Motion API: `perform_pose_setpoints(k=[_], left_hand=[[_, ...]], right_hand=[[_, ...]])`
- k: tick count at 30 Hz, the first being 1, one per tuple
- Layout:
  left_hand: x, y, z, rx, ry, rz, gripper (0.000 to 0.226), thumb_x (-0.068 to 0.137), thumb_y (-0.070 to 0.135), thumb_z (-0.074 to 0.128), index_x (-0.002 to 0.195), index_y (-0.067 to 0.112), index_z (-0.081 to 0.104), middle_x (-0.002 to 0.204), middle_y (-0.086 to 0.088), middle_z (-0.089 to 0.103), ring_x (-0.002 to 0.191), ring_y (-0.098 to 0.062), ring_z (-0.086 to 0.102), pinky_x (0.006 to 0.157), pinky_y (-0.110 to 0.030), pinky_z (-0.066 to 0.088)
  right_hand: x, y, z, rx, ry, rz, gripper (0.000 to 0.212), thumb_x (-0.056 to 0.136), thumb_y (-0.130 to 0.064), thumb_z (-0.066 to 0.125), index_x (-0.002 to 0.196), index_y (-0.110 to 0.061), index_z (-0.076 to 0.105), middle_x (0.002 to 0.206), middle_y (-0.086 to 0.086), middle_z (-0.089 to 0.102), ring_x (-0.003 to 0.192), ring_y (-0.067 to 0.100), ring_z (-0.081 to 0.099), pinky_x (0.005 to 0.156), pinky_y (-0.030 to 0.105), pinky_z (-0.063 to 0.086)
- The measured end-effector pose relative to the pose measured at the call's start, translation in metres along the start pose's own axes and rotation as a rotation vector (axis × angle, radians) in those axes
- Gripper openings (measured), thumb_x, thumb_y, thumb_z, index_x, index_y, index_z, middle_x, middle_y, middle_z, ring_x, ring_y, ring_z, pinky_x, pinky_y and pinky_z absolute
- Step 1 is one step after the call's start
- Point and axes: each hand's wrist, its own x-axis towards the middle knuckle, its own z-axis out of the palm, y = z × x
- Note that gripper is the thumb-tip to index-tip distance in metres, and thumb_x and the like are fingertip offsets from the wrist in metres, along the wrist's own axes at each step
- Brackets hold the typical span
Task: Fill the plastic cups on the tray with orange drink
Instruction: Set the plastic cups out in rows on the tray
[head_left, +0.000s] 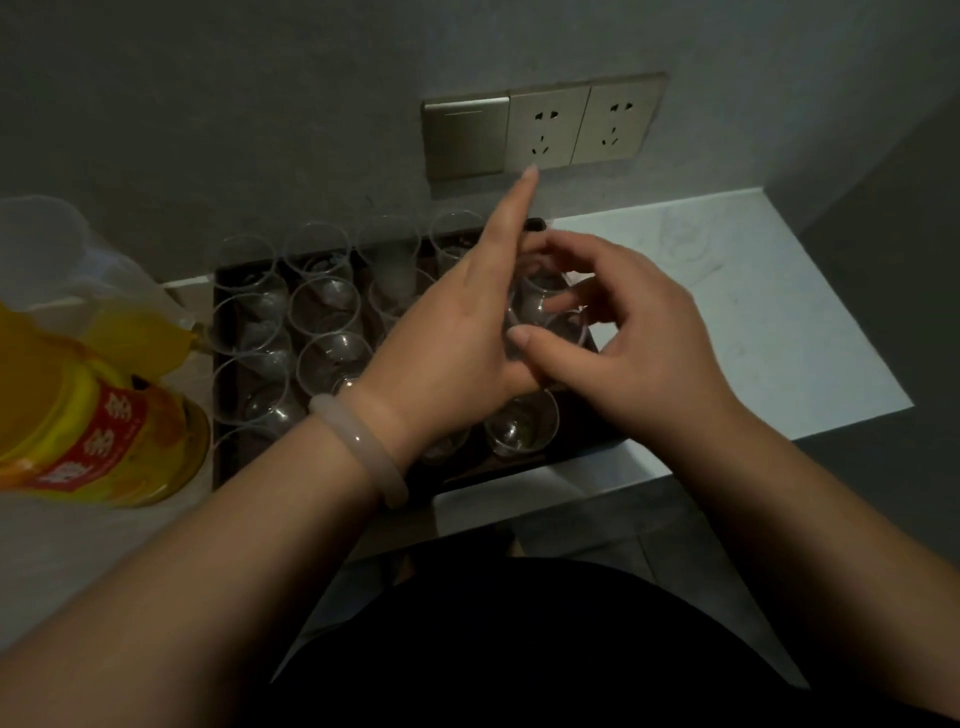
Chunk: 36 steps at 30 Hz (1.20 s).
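left hand (457, 322) and right hand (628, 343) both grip one clear cup (545, 306) over the tray (576, 436); cups look empty, arranging step. next: fetch the bottle (104, 431) at left.

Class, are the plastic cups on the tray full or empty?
Empty: the visible plastic cups on the tray are clear, with nothing orange inside.
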Motion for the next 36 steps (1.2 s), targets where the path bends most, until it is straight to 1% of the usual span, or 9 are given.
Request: perform_pose_setpoints(k=[4,7,10,14,18,23,26,28,36], left_hand=[[0.008,0.003,0.003,0.046,-0.029,-0.025,0.124,0.065,0.052,0.073,0.148,0.028,-0.016,0.155,-0.002,0.027,0.14,-0.009,0.029,0.109,-0.025,0.03],[0.009,-0.001,0.004,0.132,0.001,-0.067,0.116,0.068,0.062,0.066,0.152,0.024,-0.004,0.153,0.0,0.032,0.137,-0.009,0.032,0.107,-0.022,0.028],[0.01,-0.009,0.006,0.209,0.039,-0.1,0.099,0.079,0.055,0.063,0.152,0.021,0.006,0.146,-0.001,0.042,0.132,-0.012,0.039,0.101,-0.02,0.029],[0.012,-0.018,0.005,0.27,0.069,-0.143,0.092,0.084,0.046,0.063,0.152,0.022,0.007,0.142,-0.003,0.046,0.129,-0.018,0.043,0.098,-0.023,0.031],[0.014,-0.019,0.008,0.283,0.068,-0.152,0.088,0.084,0.046,0.063,0.152,0.022,0.011,0.138,0.001,0.05,0.127,-0.019,0.045,0.099,-0.029,0.037],[0.014,-0.02,0.012,0.285,0.069,-0.153,0.085,0.084,0.045,0.062,0.151,0.021,0.015,0.139,0.001,0.048,0.129,-0.02,0.042,0.099,-0.027,0.033],[0.013,-0.021,0.011,0.294,0.06,-0.157,0.085,0.084,0.046,0.062,0.151,0.021,0.016,0.138,0.0,0.048,0.129,-0.021,0.042,0.1,-0.029,0.034],[0.013,-0.021,0.011,0.3,0.061,-0.161,0.085,0.084,0.045,0.062,0.15,0.02,0.017,0.138,-0.001,0.048,0.129,-0.022,0.042,0.1,-0.03,0.034],[0.009,-0.021,0.006,0.33,0.058,-0.173,0.083,0.084,0.046,0.061,0.15,0.017,0.02,0.139,-0.003,0.047,0.13,-0.022,0.041,0.102,-0.029,0.032]], right_hand=[[-0.002,0.014,-0.025,-0.063,0.129,-0.039,0.056,0.077,-0.047,0.063,0.125,-0.019,0.057,0.113,-0.007,0.059,0.093,0.001,0.059,0.08,0.012,0.048],[-0.008,0.027,-0.043,-0.1,0.176,-0.043,0.053,0.079,-0.044,0.058,0.123,-0.013,0.059,0.112,-0.001,0.059,0.088,0.003,0.059,0.078,0.009,0.044],[-0.018,0.035,-0.052,-0.149,0.18,-0.035,0.052,0.08,-0.043,0.055,0.121,-0.012,0.06,0.109,0.0,0.055,0.086,-0.001,0.055,0.078,0.003,0.037],[-0.029,0.043,-0.054,-0.185,0.14,-0.01,0.056,0.078,-0.046,0.053,0.125,-0.015,0.058,0.109,-0.008,0.048,0.088,-0.009,0.047,0.078,0.0,0.034],[-0.038,0.056,-0.045,-0.219,0.044,-0.016,0.066,0.077,-0.051,0.054,0.136,-0.02,0.049,0.115,-0.015,0.039,0.089,-0.002,0.047,0.076,0.004,0.038],[-0.045,0.076,-0.026,-0.262,-0.017,-0.152,0.065,0.081,-0.043,0.063,0.133,-0.006,0.052,0.114,0.005,0.056,0.093,0.002,0.047,0.081,0.005,0.037],[-0.045,0.086,-0.014,-0.336,-0.055,-0.186,0.064,0.08,-0.045,0.064,0.13,-0.006,0.055,0.114,0.007,0.061,0.096,0.013,0.056,0.079,0.024,0.046],[-0.045,0.092,-0.007,-0.384,-0.059,-0.202,0.062,0.08,-0.046,0.065,0.127,-0.007,0.058,0.113,0.007,0.063,0.097,0.02,0.059,0.076,0.033,0.046],[-0.045,0.107,0.003,-0.456,-0.097,-0.194,0.06,0.08,-0.049,0.063,0.125,-0.01,0.06,0.116,0.006,0.064,0.102,0.025,0.061,0.082,0.041,0.047]])
